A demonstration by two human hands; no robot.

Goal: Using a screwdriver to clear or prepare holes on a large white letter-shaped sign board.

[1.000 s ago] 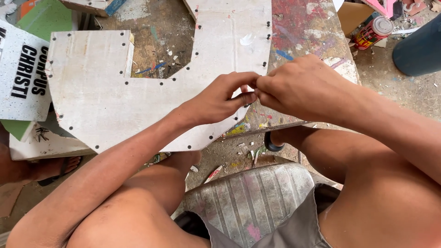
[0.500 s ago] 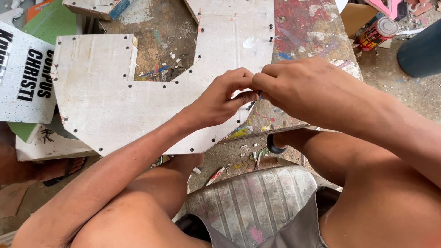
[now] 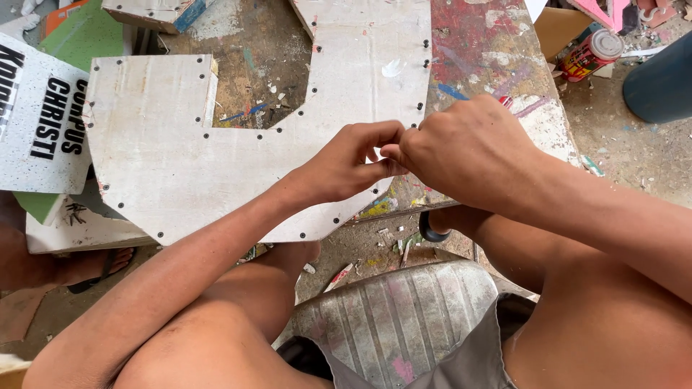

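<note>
My left hand (image 3: pixel 346 166) and my right hand (image 3: pixel 468 148) meet fingertip to fingertip just above the near edge of a large white cut-out board (image 3: pixel 166 151). Both hands have their fingers pinched shut against each other. Whatever may sit between the fingertips is hidden by the fingers. The board is curved, with a deep notch, and small dark screw heads run along its edges. It lies flat on a paint-stained worktable (image 3: pixel 497 43).
A white sign panel with black lettering (image 3: pixel 36 122) and a green board (image 3: pixel 86 32) lie at the left. A red can (image 3: pixel 591 54) and a blue drum (image 3: pixel 663 79) stand at the right. Another person's sandalled foot (image 3: pixel 86 263) is at lower left. A grey ribbed seat (image 3: pixel 396 317) is below me.
Both hands stay pinched together at the same spot, with only small shifts of the fingers. The view has drifted slightly, so the board sits a little further right.
</note>
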